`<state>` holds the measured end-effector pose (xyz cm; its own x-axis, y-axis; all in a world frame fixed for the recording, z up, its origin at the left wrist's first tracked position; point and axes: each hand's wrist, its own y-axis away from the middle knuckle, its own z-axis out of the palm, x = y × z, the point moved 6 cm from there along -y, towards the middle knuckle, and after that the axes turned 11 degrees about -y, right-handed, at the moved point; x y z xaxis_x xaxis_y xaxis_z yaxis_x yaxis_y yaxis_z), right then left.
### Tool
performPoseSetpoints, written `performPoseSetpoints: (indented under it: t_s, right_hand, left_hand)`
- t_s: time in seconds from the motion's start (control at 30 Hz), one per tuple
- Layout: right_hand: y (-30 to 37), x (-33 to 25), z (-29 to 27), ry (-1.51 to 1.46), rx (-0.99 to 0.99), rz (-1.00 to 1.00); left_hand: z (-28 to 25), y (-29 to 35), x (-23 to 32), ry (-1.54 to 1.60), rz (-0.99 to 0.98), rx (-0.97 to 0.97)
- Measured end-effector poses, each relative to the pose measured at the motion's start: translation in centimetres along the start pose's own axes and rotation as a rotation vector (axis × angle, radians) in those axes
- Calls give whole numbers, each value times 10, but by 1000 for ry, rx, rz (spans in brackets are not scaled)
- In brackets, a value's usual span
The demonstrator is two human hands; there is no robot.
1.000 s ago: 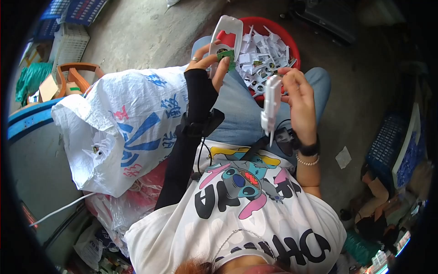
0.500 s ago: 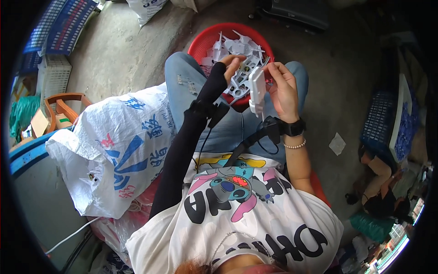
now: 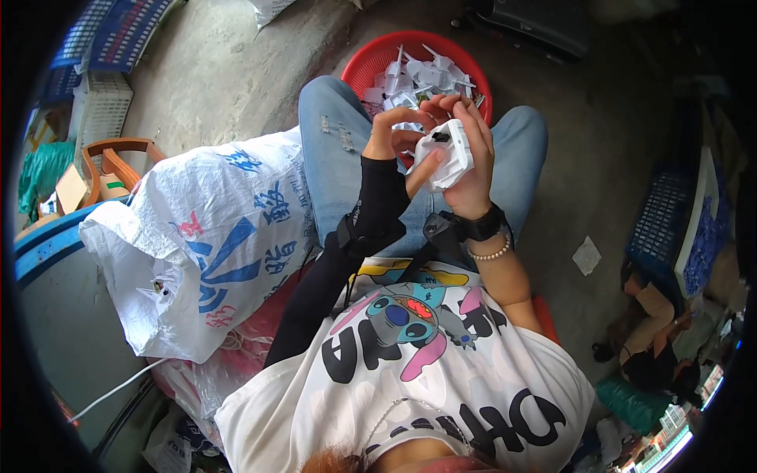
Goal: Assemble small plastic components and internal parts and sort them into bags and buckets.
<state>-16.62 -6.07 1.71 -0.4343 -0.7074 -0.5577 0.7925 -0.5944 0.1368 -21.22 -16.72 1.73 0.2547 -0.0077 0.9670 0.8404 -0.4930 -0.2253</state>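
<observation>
A white plastic housing (image 3: 455, 167) is held above my lap, with a small black piece (image 3: 441, 137) showing near its far end. My right hand (image 3: 476, 175) is closed round its right side. From the left, my left hand (image 3: 388, 140) presses its thumb on the housing, while its fingers curl at the far side, partly hidden. Just beyond both hands stands a red plastic basket (image 3: 352, 72) between my knees, holding several white plastic parts (image 3: 430, 77) with thin prongs.
A large white woven sack (image 3: 213, 205) leans by my left leg, its mouth folded back over white parts. Behind it are an orange-brown frame (image 3: 118, 162) and blue crates (image 3: 126, 35). At the right are a blue basket (image 3: 654, 213) and another person's arm (image 3: 650, 307).
My left hand has come over from the basket onto the white housing. The housing has been turned from upright edge-on to show its face with the black piece.
</observation>
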Motion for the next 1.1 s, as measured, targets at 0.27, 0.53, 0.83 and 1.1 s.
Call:
performPoseSetpoints:
  t_s: [0.27,0.53,0.83,1.1]
  right_hand:
    - [16,-35,23,426,-119,-319]
    - [17,-40,39,567,-390,92]
    - [19,-48,55,942,-644,-235]
    - [30,-54,73,1277,-617,-576]
  left_hand:
    - [-11,-6,8,33,49,-173]
    - [-45,-3,50,-377,524,132]
    - [-47,4,60,-450,588,43]
    - [-51,-5,64,-352,537,-65]
